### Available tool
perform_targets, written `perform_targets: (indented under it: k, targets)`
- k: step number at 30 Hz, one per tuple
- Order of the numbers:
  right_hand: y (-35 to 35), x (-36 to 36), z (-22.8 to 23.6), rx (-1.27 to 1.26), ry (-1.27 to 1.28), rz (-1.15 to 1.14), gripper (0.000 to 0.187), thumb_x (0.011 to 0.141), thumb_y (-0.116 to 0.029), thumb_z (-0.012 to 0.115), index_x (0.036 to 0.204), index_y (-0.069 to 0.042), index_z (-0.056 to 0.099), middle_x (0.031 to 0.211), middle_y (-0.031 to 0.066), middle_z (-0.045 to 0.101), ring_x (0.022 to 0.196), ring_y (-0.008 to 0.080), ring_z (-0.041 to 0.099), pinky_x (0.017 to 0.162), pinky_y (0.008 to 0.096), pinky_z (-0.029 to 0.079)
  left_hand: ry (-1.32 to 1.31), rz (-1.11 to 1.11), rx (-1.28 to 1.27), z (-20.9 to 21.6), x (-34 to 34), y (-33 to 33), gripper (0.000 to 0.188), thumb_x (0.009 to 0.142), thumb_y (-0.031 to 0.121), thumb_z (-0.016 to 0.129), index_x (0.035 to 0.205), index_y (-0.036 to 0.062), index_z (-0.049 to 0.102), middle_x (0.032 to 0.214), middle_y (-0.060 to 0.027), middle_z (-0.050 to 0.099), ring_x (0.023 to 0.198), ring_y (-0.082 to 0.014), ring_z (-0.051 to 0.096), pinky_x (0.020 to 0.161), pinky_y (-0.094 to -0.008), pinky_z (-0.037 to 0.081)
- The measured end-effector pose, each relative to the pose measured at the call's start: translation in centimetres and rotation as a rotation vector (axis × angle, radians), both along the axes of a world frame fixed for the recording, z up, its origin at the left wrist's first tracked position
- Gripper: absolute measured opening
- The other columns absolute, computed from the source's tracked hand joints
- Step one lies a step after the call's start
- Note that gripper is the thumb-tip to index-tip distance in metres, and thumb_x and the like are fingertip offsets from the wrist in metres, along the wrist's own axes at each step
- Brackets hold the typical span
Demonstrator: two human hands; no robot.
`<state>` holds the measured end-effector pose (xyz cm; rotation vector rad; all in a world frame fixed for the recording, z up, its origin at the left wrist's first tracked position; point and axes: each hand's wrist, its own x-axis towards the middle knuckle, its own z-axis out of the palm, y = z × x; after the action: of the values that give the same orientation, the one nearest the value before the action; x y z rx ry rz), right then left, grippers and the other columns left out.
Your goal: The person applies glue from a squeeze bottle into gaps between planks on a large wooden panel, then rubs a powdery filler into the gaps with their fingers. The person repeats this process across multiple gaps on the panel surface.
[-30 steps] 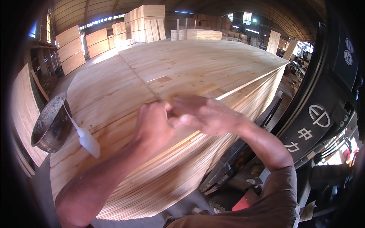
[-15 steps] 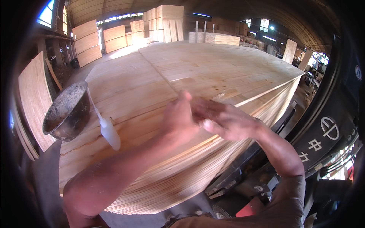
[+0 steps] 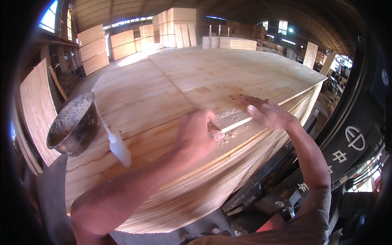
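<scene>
1. Left hand [image 3: 196,132] is curled shut, fingers pinched on one end of a thin pale wood strip [image 3: 234,124]. Might be a small tool tucked in that grip too, can't tell.
2. The strip lies on top of the big stack of pale veneer sheets [image 3: 163,94], right by a rough, chipped patch [image 3: 226,114] in the top sheet. Its long axis runs from the left hand up and right toward the right hand [image 3: 265,112].
3. Right hand is flat and open, fingers spread, pressing the sheet just beside the strip's far end. It's holding nothing.
4. Off to the left: a dark, dented metal bowl [image 3: 73,124] with a white squeeze bottle [image 3: 118,147] beside it.
</scene>
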<state>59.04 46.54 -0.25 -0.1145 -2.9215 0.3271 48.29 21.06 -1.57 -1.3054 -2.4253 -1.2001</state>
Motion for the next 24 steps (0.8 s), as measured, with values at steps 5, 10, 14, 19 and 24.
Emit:
perform_targets:
  k: [5, 10, 14, 19, 24]
  targets:
    - [-4.2, -0.8, 1.2, 0.093, 0.262, 0.468, 0.094, 0.11, -0.077, 0.023, 0.134, 0.0, 0.072, 0.087, 0.0202, 0.071, 0.102, 0.0379, 0.075, 0.104, 0.0543, 0.059, 0.002, -0.017, -0.041, 0.3, 0.4, -0.3, 0.026, 0.082, 0.006, 0.093, 0.101, -0.0066, 0.081, 0.106, -0.021, 0.079, 0.09, -0.0315, 0.078, 0.08, -0.042, 0.06]
    - [0.8, -0.3, 0.7, 0.057, 0.035, 0.006, 0.078, 0.114, -0.066, 0.037, 0.143, 0.002, 0.064, 0.131, 0.0314, 0.068, 0.123, 0.0448, 0.068, 0.108, 0.0525, 0.054, 0.188, -0.041, -0.016, -0.1, 0.1, -0.4, 0.033, 0.081, 0.003, 0.091, 0.112, -0.0062, 0.081, 0.11, -0.0236, 0.078, 0.093, -0.0369, 0.077, 0.085, -0.0419, 0.061]
    - [4.0, 0.4, -1.7, 0.342, 0.356, 0.414, 0.074, 0.111, -0.06, 0.052, 0.154, 0.001, 0.056, 0.145, 0.0313, 0.063, 0.129, 0.0491, 0.065, 0.112, 0.0524, 0.052, 0.164, -0.031, -0.014, -0.7, 0.0, -0.3, 0.033, 0.083, 0.001, 0.088, 0.114, -0.0057, 0.081, 0.111, -0.0245, 0.078, 0.094, -0.0389, 0.077, 0.086, -0.0419, 0.061]
    - [-1.3, 0.2, -2.5, 0.119, 0.326, 0.523, 0.076, 0.109, -0.058, 0.055, 0.155, 0.003, 0.055, 0.156, 0.029, 0.056, 0.141, 0.0482, 0.057, 0.12, 0.0505, 0.048, 0.238, -0.058, -0.041, -0.9, -0.3, -0.4, 0.032, 0.084, -0.001, 0.086, 0.115, -0.006, 0.081, 0.111, -0.0238, 0.078, 0.095, -0.0405, 0.077, 0.087, -0.0427, 0.061]
    - [-1.3, 1.0, 1.8, 0.039, 0.037, 0.158, 0.088, 0.106, -0.082, 0.026, 0.126, -0.003, 0.06, 0.084, 0.0162, 0.063, 0.081, 0.0299, 0.068, 0.079, 0.0493, 0.06, 0.273, -0.13, -0.01, -0.7, -0.2, -0.5, 0.029, 0.086, 0.004, 0.087, 0.113, -0.0041, 0.082, 0.113, -0.022, 0.079, 0.094, -0.0412, 0.076, 0.087, -0.0439, 0.061]
